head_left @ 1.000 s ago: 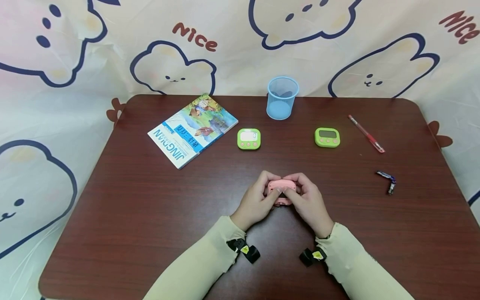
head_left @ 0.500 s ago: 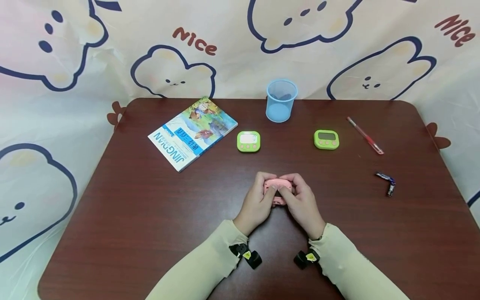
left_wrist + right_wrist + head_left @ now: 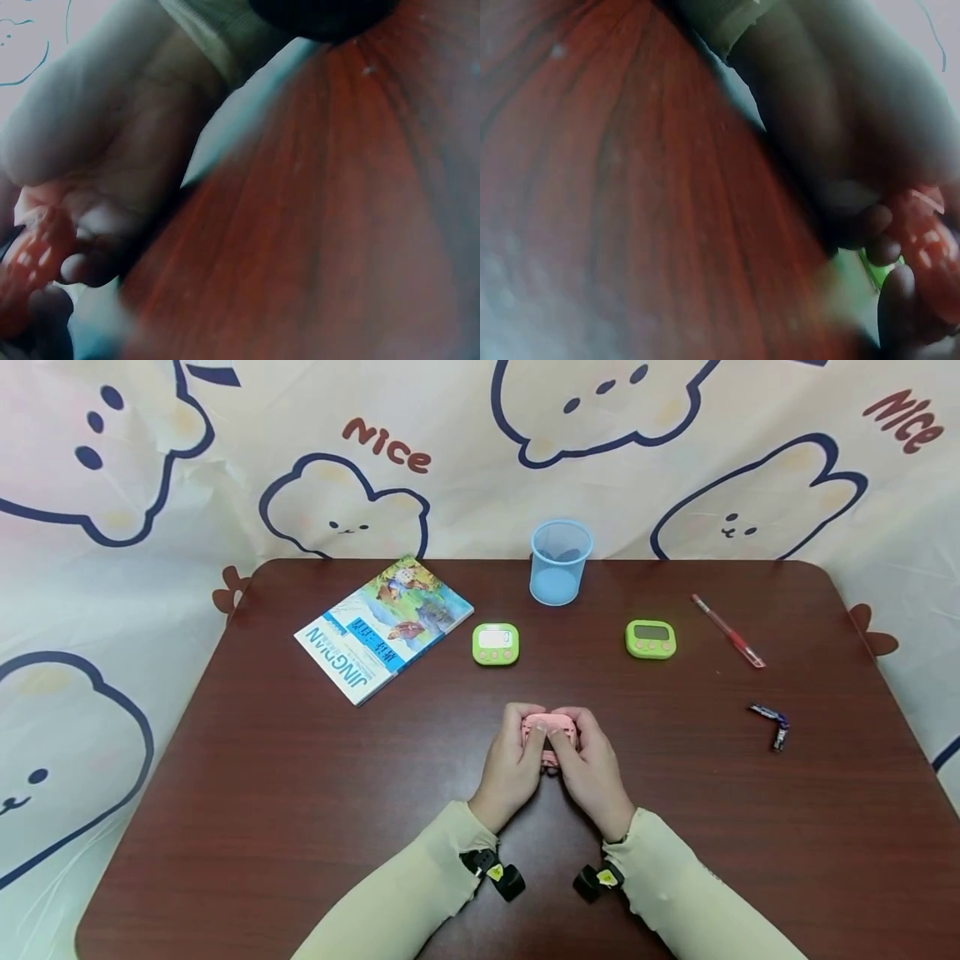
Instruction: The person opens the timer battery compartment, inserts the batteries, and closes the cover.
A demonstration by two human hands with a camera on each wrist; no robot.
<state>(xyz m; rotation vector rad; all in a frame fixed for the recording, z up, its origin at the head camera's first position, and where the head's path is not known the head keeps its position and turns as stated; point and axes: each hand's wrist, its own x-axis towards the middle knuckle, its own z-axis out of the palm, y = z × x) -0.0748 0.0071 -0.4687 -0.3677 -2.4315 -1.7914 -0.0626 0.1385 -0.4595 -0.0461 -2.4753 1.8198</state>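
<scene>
Both hands hold a small rounded pink plastic device (image 3: 550,720) over the middle of the table, with a dark patch visible below the thumbs in the head view. My left hand (image 3: 510,768) grips its left side, fingers curled round the far edge and thumb on top. On the other side my right hand (image 3: 592,772) holds it the same way, the thumbs side by side. In the left wrist view the pink device (image 3: 34,255) shows bumpy moulding between the fingers; the right wrist view shows its other end (image 3: 928,251). The palms hide much of it.
Beyond the hands lie two green digital timers, the left timer (image 3: 495,645) and the right timer (image 3: 651,639). A blue cup (image 3: 558,578) stands at the back, with a book (image 3: 386,631) to its left. A red pen (image 3: 727,631) and small batteries (image 3: 768,713) lie at the right.
Both hands and the pink device have shifted slightly left. The thumbs have slid a little farther up over the device. Other things on the table stay put.
</scene>
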